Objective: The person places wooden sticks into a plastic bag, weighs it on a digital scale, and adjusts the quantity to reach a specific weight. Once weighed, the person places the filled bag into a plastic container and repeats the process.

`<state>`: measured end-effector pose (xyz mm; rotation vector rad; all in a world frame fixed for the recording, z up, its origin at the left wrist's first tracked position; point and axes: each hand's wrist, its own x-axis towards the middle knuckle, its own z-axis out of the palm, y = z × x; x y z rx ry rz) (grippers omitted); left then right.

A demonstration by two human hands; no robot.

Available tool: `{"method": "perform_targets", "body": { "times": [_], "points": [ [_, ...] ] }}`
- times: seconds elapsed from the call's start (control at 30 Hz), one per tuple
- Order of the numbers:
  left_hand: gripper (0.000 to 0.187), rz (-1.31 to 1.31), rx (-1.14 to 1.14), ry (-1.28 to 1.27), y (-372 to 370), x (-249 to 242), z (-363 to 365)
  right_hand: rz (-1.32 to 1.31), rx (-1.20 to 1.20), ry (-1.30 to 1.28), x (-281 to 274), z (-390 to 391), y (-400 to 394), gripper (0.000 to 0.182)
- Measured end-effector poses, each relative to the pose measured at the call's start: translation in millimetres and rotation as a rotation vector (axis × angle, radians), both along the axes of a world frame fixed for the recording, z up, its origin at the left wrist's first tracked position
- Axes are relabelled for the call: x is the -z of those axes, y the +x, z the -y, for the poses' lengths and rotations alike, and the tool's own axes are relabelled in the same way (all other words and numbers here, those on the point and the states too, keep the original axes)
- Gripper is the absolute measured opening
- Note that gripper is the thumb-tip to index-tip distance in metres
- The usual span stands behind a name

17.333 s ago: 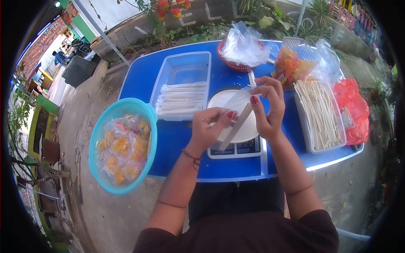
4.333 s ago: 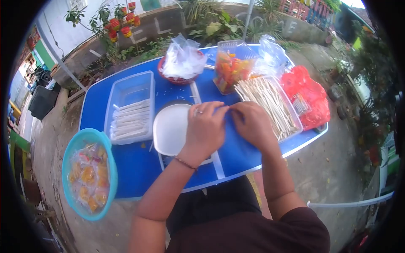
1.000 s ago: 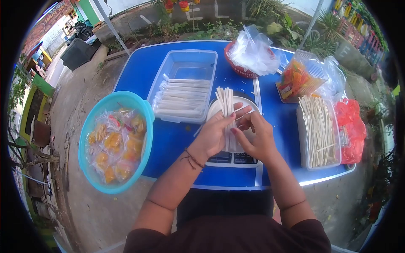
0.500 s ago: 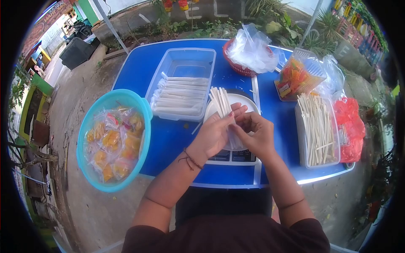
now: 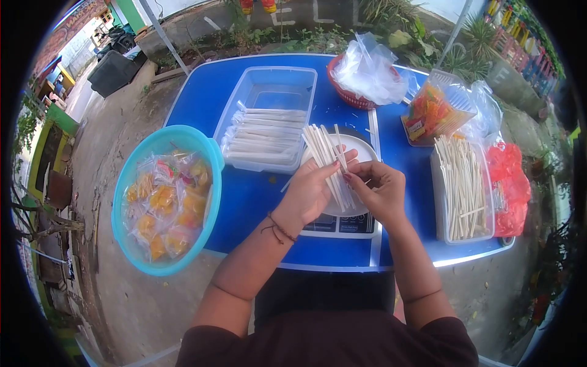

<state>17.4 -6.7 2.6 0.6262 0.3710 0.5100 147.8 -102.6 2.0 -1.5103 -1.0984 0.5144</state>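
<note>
My left hand (image 5: pixel 313 191) is closed round a bundle of pale sticks (image 5: pixel 321 147), fanned at the top, with something like clear plastic at their lower end. My right hand (image 5: pixel 378 188) pinches a single stick (image 5: pixel 339 145) at the bundle's right side. Both hands are above a round white plate on a scale (image 5: pixel 324 224). To the right, a clear tub (image 5: pixel 463 189) holds many loose sticks. Behind my left hand, a translucent box (image 5: pixel 273 92) contains wrapped bundles of sticks (image 5: pixel 266 133).
A turquoise basin (image 5: pixel 214 162) of bagged yellow food stands at the left. Along the back are a red basket (image 5: pixel 353 98) of plastic bags and a clear container (image 5: pixel 434 113) of orange packets. A red plastic bag (image 5: pixel 509 183) lies at the right edge.
One stick now stands apart from the bundle, in my right hand's fingers. The bundle is tilted further left and its top is more spread out. The whole view has shifted slightly.
</note>
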Motion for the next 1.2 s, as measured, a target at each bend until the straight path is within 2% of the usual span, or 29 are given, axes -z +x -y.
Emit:
{"method": "perform_targets", "body": {
  "times": [0.2, 0.4, 0.6, 0.7, 0.83, 0.93, 1.03, 1.13, 1.2],
  "points": [
    [0.04, -0.003, -0.075, 0.016, 0, 6, -3, 0.028, 0.072, 0.024, 0, -1, 4, 0.01],
    [0.041, 0.01, -0.184, 0.016, -2, 4, -7, 0.252, 0.192, 0.019, -5, 0, 2, 0.009],
    [0.04, 0.007, -0.137, 0.062, -2, 5, -9, 0.701, 0.211, 0.136, -6, -3, 3, 0.007],
    [0.041, 0.015, -0.087, 0.091, -1, 7, -9, 0.577, 0.132, 0.091, -6, 1, 0, 0.009],
    [0.041, 0.007, -0.039, 0.072, 1, 4, -3, 0.591, 0.016, 0.014, -11, 4, -5, 0.016],
    [0.04, 0.001, -0.017, 0.106, 1, 8, -5, 0.491, 0.025, -0.01, -6, 3, -7, 0.017],
    [0.041, 0.036, 0.015, -0.049, -1, 4, -9, 0.455, 0.042, -0.089, -6, 4, -7, 0.017],
    [0.042, 0.024, -0.008, 0.045, -1, 5, -7, 0.415, 0.049, -0.139, -9, 5, -6, 0.016],
    [0.043, 0.006, -0.012, 0.082, 0, 6, -6, 0.465, 0.042, -0.013, -7, 3, -6, 0.017]
  ]
}}
